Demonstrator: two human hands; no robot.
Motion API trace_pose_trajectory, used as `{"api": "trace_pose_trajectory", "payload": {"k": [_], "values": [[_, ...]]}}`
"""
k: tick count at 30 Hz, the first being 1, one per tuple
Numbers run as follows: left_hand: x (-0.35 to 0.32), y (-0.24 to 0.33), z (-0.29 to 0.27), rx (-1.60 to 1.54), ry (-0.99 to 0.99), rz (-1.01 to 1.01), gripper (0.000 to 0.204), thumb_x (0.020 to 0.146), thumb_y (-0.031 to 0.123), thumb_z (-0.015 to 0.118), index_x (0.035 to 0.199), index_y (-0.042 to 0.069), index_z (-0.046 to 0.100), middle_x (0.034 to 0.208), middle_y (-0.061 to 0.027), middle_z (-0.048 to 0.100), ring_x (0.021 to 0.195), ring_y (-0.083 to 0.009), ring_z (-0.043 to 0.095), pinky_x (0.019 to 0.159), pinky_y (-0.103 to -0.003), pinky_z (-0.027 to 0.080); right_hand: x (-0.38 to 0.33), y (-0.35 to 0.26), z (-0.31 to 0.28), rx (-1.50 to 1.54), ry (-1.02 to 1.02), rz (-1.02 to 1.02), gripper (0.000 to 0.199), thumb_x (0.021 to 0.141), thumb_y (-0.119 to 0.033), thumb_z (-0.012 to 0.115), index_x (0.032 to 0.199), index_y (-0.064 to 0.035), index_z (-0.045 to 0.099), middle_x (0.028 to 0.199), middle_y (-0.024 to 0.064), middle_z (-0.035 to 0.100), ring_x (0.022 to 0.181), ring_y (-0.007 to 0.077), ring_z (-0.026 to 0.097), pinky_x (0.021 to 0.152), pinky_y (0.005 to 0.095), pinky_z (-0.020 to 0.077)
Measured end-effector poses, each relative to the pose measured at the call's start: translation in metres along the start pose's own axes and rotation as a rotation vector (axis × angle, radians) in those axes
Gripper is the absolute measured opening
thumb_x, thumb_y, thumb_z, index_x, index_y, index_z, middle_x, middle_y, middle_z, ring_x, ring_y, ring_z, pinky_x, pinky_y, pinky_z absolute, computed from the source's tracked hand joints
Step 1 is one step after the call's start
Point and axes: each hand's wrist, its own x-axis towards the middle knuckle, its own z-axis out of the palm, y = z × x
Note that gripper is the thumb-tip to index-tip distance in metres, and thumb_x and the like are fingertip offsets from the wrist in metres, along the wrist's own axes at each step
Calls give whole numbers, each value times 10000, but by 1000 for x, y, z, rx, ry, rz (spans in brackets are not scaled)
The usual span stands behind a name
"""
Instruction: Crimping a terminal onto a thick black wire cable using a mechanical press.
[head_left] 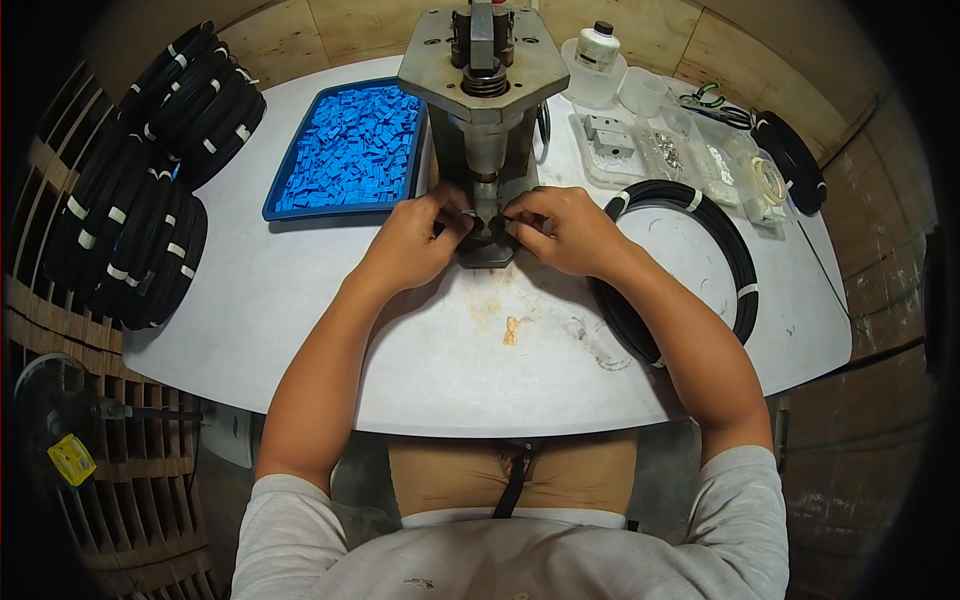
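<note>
A metal bench press [484, 60] stands at the far middle of the white table, its ram [486, 150] coming down over a small base [487, 255]. My left hand [422, 238] is at the left side of the ram's lower end, thumb and fingers pinched together. From the other side my right hand [568, 232] reaches in with a similar pinch. Both sets of fingertips are close to the tooling under the ram. Whatever lies between them is too small and dark to make out.
A dark blue tray [270, 205] of small blue plastic pieces stands left of the press. Bundles of black cable [125, 220] are stacked at the left edge. One black cable coil [735, 240] lies by my right forearm. Behind it are clear parts boxes [660, 150] and a bottle [598, 48].
</note>
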Motion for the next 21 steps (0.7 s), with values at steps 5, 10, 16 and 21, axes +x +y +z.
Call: {"api": "trace_pose_trajectory", "payload": {"k": [5,10,16,21], "values": [[0,2,1,-10,-9,-9,201,949,126,669,1064,-29,611,950,-150,702,925,-257,746,789,-375,567,-1,3,1,6,3,-9,214,902,-130,743,1076,-6,761,896,169,756,801,280,737,763,359,589],[0,4,1,-5,18,10,163,926,80,654,1042,-32,631,918,-213,756,880,-334,756,809,-405,575,0,2,1,4,-8,3,218,901,-134,743,1076,-4,760,892,170,754,798,281,736,760,362,587],[0,5,1,9,27,2,181,920,86,661,1052,-33,629,918,-224,758,861,-337,756,807,-406,575,0,3,1,-4,-10,-5,225,900,-138,742,1080,-4,758,891,172,752,795,283,734,754,364,585],[-1,6,1,17,28,15,188,918,84,664,1062,-32,627,913,-226,758,862,-339,758,800,-409,578,0,1,-1,1,-25,10,233,899,-138,742,1088,-2,756,886,175,750,789,283,733,746,364,583]]}}
